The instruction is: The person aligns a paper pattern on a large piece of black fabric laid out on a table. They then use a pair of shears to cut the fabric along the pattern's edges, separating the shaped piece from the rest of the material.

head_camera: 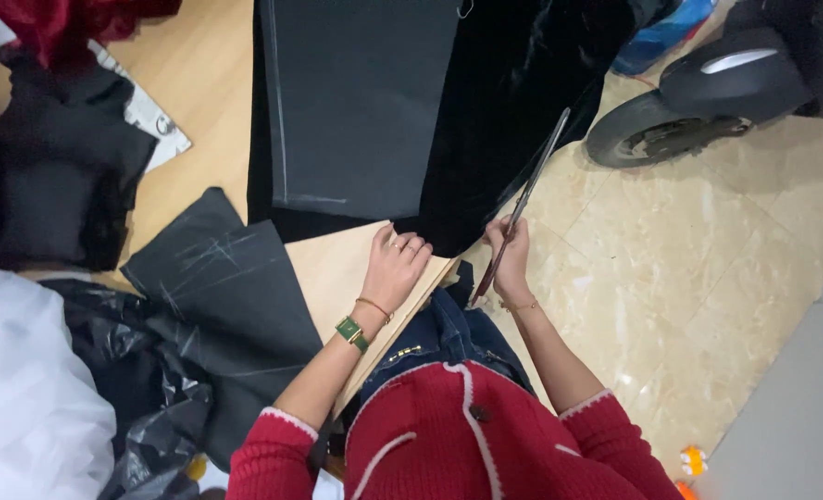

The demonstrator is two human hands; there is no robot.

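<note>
Now right hand point(511, 255) grips scissors point(523, 202); left hand point(393, 268) flat on table edge point(337, 268), black fabric point(448, 120) just ahead.

Black cloth point(365, 102): large dark sheet spread flat over the wooden table, chalk lines along its left and lower edges, right portion hanging off the table edge. Scissors point(523, 204): long, dark, blades closed, pointing up and away, lying against the hanging cloth edge.
</note>
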